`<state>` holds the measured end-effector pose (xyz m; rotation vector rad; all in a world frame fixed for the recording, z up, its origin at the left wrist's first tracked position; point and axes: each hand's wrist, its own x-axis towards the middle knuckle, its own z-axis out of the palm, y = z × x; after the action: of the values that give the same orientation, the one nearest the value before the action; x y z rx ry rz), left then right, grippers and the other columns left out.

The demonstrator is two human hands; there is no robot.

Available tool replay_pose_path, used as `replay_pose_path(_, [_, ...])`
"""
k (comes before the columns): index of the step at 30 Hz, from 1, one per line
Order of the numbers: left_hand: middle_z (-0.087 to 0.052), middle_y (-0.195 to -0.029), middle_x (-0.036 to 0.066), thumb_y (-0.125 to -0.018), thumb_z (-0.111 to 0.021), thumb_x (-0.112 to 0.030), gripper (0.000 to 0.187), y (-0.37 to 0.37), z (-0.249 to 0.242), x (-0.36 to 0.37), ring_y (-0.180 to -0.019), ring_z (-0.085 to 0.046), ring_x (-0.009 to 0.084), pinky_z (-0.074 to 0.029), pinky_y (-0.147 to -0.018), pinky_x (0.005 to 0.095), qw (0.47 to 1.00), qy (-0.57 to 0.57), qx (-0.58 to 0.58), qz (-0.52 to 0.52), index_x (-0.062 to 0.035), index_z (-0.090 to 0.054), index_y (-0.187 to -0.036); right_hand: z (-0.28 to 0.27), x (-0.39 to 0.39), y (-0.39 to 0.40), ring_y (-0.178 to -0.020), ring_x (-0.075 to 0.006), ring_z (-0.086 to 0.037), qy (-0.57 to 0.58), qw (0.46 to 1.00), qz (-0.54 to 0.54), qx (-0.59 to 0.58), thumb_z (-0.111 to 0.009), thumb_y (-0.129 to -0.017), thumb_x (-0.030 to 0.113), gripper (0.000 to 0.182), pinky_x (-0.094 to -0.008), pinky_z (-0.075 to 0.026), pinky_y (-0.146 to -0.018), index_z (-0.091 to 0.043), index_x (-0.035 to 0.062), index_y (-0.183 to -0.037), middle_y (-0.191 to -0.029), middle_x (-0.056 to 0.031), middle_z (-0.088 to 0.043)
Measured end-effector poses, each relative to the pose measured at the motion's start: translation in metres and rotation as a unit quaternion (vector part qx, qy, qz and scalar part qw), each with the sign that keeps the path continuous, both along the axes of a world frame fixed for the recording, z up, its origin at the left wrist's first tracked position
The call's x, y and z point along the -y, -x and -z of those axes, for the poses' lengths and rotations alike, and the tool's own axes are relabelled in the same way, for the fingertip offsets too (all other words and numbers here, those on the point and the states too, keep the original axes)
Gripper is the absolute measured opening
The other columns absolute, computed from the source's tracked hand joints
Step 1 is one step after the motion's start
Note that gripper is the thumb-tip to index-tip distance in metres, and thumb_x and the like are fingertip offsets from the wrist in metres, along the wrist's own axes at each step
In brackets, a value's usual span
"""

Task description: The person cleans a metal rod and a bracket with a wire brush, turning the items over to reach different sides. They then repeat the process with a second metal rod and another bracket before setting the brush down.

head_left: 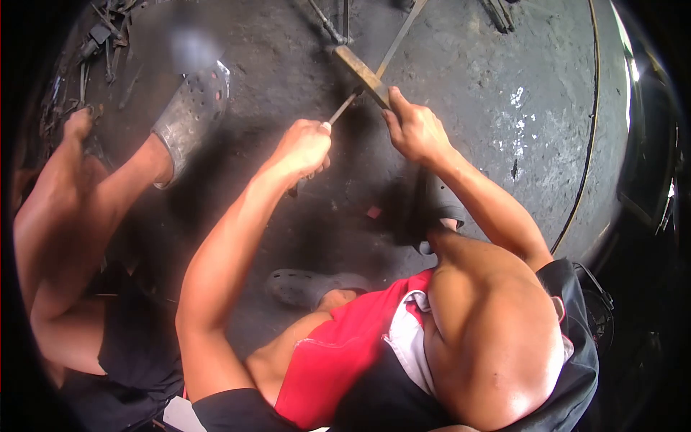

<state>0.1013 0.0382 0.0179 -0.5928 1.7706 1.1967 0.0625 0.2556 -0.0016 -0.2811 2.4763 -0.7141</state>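
Observation:
My left hand [302,149] is closed in a fist around a thin metal rod [342,109], which slants up and right from it. A darker end pokes out below the fist. The rod's tip comes up against the underside of a flat, tan, worn bar [362,74]. Thumb and fingers of my right hand [417,128] grip the bar's lower right end. Behind the bar, a long narrow metal strip [401,38] runs up to the top edge of the view. Both hands are held out over the dark floor.
Another person's hand [78,124] and shoe [191,122] are at the left, near a heap of metal scraps [101,36]. A dark hose or cable [594,101] runs along the right. More metal rods [330,23] lie at the top.

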Motion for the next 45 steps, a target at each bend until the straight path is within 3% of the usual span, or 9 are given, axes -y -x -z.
replay_pose_path(4, [-0.059,-0.065,0.010,-0.101,-0.040,-0.030,0.038,0.006,0.004,0.005,-0.056,-0.053,0.0169,-0.042,-0.055,0.0346,1.000,0.014,0.007,-0.021,-0.0029,-0.053,-0.078,0.011,-0.003,-0.009,-0.085,-0.0498,-0.061,0.111,0.986,0.025,-0.119,-0.053,-0.095,0.023,0.044,-0.0548,-0.049,-0.076,-0.041,0.0037,-0.133,-0.090,-0.0283,-0.065])
replay_pose_path(8, [-0.058,-0.065,0.008,-0.099,-0.048,-0.031,0.038,0.005,0.007,0.015,-0.056,-0.053,0.0163,-0.041,-0.052,0.0349,0.996,-0.005,0.032,-0.088,-0.0029,-0.057,-0.076,0.006,-0.020,-0.060,-0.091,-0.0520,-0.059,0.127,0.992,0.017,0.019,-0.056,-0.095,0.016,0.048,-0.0501,-0.048,-0.076,-0.040,-0.0062,-0.134,-0.091,-0.0344,-0.061])
replay_pose_path(22, [-0.060,-0.068,0.009,-0.099,-0.050,-0.031,0.036,0.007,0.008,0.012,-0.056,-0.053,0.0152,-0.041,-0.052,0.0342,0.993,-0.015,0.065,-0.098,-0.0032,-0.056,-0.077,-0.002,-0.064,-0.051,-0.089,-0.0502,-0.060,0.099,0.992,-0.069,-0.044,-0.057,-0.093,0.020,0.047,-0.0511,-0.049,-0.076,-0.046,-0.0025,-0.133,-0.092,-0.0322,-0.062])
replay_pose_path(26, [-0.059,-0.066,0.008,-0.099,-0.050,-0.031,0.036,0.002,0.014,0.011,-0.056,-0.053,0.0154,-0.042,-0.052,0.0342,0.993,-0.021,0.049,-0.106,-0.0036,-0.057,-0.078,0.019,-0.005,-0.023,-0.087,-0.0508,-0.060,0.141,0.988,-0.008,-0.058,-0.056,-0.093,0.019,0.047,-0.0529,-0.048,-0.074,-0.045,-0.0010,-0.134,-0.093,-0.0322,-0.062])
replay_pose_path(33, [-0.061,-0.067,0.009,-0.098,-0.051,-0.030,0.036,0.001,0.006,0.009,-0.055,-0.055,0.0157,-0.044,-0.053,0.0340,0.994,-0.010,0.040,-0.105,-0.0021,-0.058,-0.076,-0.019,-0.073,-0.056,-0.085,-0.0505,-0.060,0.114,0.991,-0.058,-0.025,-0.054,-0.095,0.023,0.046,-0.0533,-0.048,-0.073,-0.044,0.0016,-0.135,-0.088,-0.0314,-0.063])
replay_pose_path(36, [-0.061,-0.066,0.009,-0.098,-0.051,-0.029,0.036,0.001,0.011,0.007,-0.055,-0.055,0.0150,-0.043,-0.051,0.0333,0.993,-0.007,0.036,-0.110,-0.0032,-0.057,-0.073,-0.009,-0.010,-0.009,-0.082,-0.0503,-0.061,0.091,0.996,0.020,0.014,-0.054,-0.095,0.024,0.047,-0.0542,-0.048,-0.070,-0.043,0.0014,-0.135,-0.084,-0.0302,-0.063])
replay_pose_path(37, [-0.061,-0.066,0.009,-0.098,-0.051,-0.028,0.035,0.003,0.015,0.010,-0.054,-0.055,0.0148,-0.043,-0.050,0.0331,0.993,-0.020,0.040,-0.113,-0.0034,-0.058,-0.073,0.023,-0.007,-0.015,-0.080,-0.0500,-0.061,0.112,0.991,-0.046,-0.056,-0.055,-0.095,0.024,0.047,-0.0549,-0.047,-0.069,-0.044,0.0008,-0.134,-0.081,-0.0298,-0.063])
replay_pose_path(43, [-0.061,-0.064,0.010,-0.097,-0.053,-0.026,0.034,0.001,0.020,0.014,-0.050,-0.054,0.0168,-0.040,-0.046,0.0350,0.995,-0.019,0.024,-0.096,-0.0026,-0.058,-0.073,-0.019,-0.093,-0.063,-0.084,-0.0521,-0.058,0.067,0.992,-0.104,0.023,-0.056,-0.094,0.021,0.044,-0.0553,-0.047,-0.071,-0.046,0.0004,-0.132,-0.085,-0.0319,-0.061])
replay_pose_path(45, [-0.061,-0.065,0.010,-0.097,-0.053,-0.027,0.035,0.001,0.020,0.014,-0.052,-0.055,0.0166,-0.040,-0.046,0.0342,0.993,-0.032,0.022,-0.110,-0.0030,-0.057,-0.072,-0.034,-0.045,-0.028,-0.082,-0.0520,-0.058,0.146,0.987,-0.005,-0.070,-0.056,-0.094,0.022,0.046,-0.0556,-0.046,-0.070,-0.044,-0.0006,-0.132,-0.084,-0.0324,-0.061])
